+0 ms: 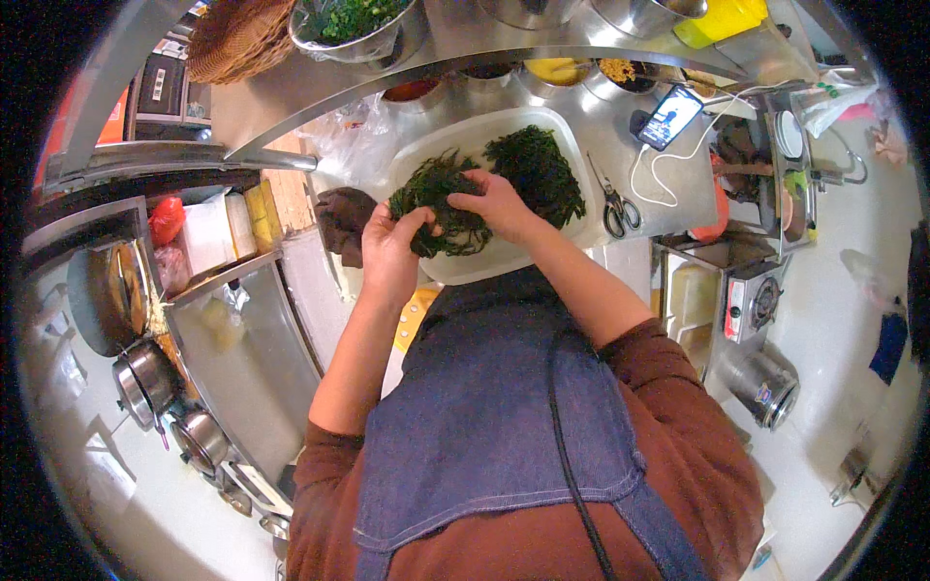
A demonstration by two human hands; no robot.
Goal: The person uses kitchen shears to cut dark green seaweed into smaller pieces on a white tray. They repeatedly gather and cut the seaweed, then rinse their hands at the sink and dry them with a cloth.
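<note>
A white plastic tray (pixel 501 123) lies before me with two heaps of dark green, stringy leaves, perhaps seaweed. Both my hands are on the left heap (pixel 447 178). My left hand (pixel 392 243) grips its lower left edge between thumb and fingers. From the right, my right hand (pixel 498 203) pinches strands near the heap's middle. The right heap (pixel 538 174) lies in the tray untouched by either hand. Just right of the tray rest scissors with black handles (pixel 620 212), blades pointing away from me.
A dark brown cloth (pixel 347 221) and clear plastic bags (pixel 356 138) lie left of the tray. Sauce containers (pixel 556 71) stand behind it, below a steel shelf (pixel 450 43). To the right, a lit phone (pixel 672 118) trails a white cable. A portable gas stove (pixel 755 303) stands farther right.
</note>
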